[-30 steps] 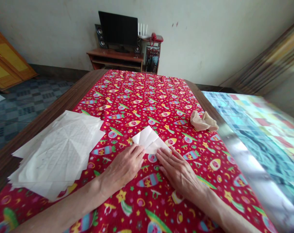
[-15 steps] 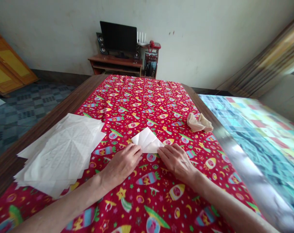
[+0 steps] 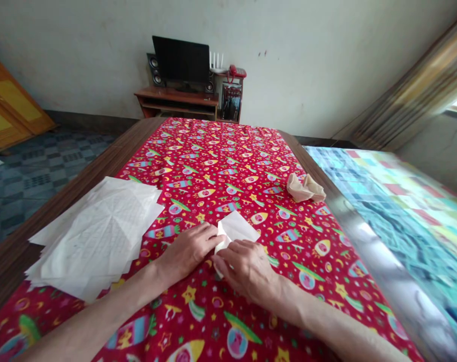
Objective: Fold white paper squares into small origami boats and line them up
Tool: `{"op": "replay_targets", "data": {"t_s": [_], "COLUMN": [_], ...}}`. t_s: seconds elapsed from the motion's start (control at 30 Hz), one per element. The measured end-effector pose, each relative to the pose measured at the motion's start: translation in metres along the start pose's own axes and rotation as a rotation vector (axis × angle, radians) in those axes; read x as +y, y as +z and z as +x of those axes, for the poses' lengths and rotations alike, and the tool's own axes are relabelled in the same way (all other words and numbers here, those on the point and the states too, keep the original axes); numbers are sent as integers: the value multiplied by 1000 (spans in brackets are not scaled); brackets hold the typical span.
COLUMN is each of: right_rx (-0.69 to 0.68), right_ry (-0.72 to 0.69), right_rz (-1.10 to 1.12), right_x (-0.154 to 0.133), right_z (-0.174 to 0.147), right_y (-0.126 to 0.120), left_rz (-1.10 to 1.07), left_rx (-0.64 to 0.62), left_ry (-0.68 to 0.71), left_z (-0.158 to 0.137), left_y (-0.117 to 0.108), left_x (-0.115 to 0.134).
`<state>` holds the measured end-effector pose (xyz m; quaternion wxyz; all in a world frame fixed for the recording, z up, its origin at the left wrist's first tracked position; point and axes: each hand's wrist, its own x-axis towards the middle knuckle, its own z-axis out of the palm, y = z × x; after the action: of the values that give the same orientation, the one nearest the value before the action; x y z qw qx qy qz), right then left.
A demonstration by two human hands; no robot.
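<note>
A folded sheet of white paper (image 3: 239,226) lies on the red patterned cloth (image 3: 228,161), partly covered by my fingers. My left hand (image 3: 196,246) grips its left edge, fingertips pressed together on the paper. My right hand (image 3: 249,266) lies over the lower part, fingers curled and holding the near edge close to my left fingers. A small flap shows raised between the two hands. Left of them rests a stack of white paper sheets (image 3: 96,236), the top one creased in lines spreading from its middle.
A beige folded piece (image 3: 305,188) stands near the cloth's right edge. The brown table edge (image 3: 118,146) runs along the left. Beyond the table are a desk with a monitor (image 3: 181,60) and a red telephone (image 3: 236,72). A bed with a checkered cover (image 3: 379,201) adjoins the right.
The folded paper has turned, its corner now pointing to the right. My right hand has moved left and nearer me, over the paper's lower part. My left hand has shifted little.
</note>
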<state>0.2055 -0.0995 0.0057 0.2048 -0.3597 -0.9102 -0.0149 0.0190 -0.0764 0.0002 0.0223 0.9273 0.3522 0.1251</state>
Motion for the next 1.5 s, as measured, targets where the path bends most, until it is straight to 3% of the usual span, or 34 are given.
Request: {"op": "replay_targets", "data": {"t_s": [0.17, 0.3, 0.43, 0.53, 0.7, 0.83, 0.93, 1.23, 1.37, 1.5], "right_rx": [122, 147, 130, 166, 143, 78, 79, 145, 64, 25], "right_ry": [243, 300, 289, 322, 388, 591, 699, 805, 837, 800], "right_rz": [39, 47, 85, 109, 178, 285, 370, 493, 378, 444], "right_x": [47, 70, 72, 73, 76, 73, 70, 76, 76, 80], "right_z": [1, -7, -9, -7, 0, 6, 8, 17, 22, 24], "right_y": [-7, 5, 15, 20, 27, 25, 21, 21, 19, 20], "left_rz": [-138, -166, -73, -5, -28, -83, -106, -141, -129, -107], "left_rx": [35, 95, 95, 69, 30, 63, 97, 139, 97, 72], "left_ry": [23, -73, -126, -81, 37, 74, 44, -43, -49, -63], "left_z": [-1, -2, -10, -16, -17, -14, -11, 0, 0, -2], "left_y": [2, 0, 4, 8, 12, 17, 16, 8, 10, 10], "left_x": [-21, -9, 16, 24, 1, -18, -17, -3, -5, -6]}}
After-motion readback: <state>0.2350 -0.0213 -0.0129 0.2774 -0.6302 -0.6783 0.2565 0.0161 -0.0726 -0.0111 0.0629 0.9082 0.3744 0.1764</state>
